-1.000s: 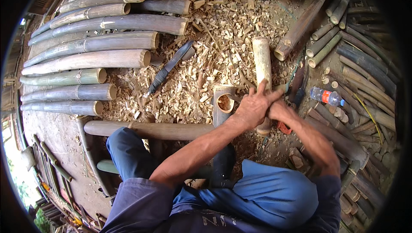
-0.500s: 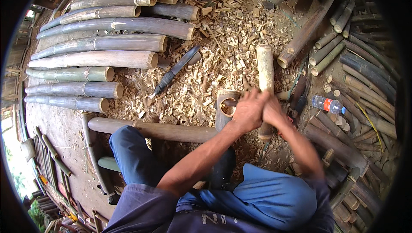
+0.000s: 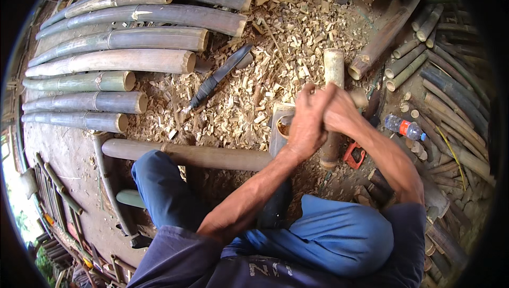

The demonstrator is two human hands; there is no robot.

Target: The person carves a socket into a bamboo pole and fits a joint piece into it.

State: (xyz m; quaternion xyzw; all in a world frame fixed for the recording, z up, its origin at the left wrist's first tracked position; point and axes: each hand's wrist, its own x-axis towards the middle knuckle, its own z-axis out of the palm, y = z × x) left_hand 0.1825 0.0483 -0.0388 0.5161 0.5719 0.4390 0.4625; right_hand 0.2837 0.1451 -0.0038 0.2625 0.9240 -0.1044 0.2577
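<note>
The left hand (image 3: 306, 123) and the right hand (image 3: 340, 108) were pressed together over the middle of a pale bamboo section (image 3: 334, 65), which ran from far to near beneath them. The fingers overlapped and were curled in; whether they grasped anything between them, I could not tell. Just left of the hands was a grey bamboo tube (image 3: 277, 142) with a round hole in its upper side, partly covered by the left hand. A brown bamboo pole (image 3: 212, 157) stretched away to its left, on the far side of the left knee.

Farther left, a long knife (image 3: 217, 79) with a black wrapped handle lay on bamboo chips (image 3: 286, 38), near the cut ends of a row of bamboo poles (image 3: 132, 61). To the right, a red-orange handle (image 3: 354, 155) (the rest of its tool was hard to make out) lay near the pale section. Farther right, a clear plastic bottle (image 3: 403, 127) with a blue cap lay on its side beside stacked bamboo lengths (image 3: 453, 95).
</note>
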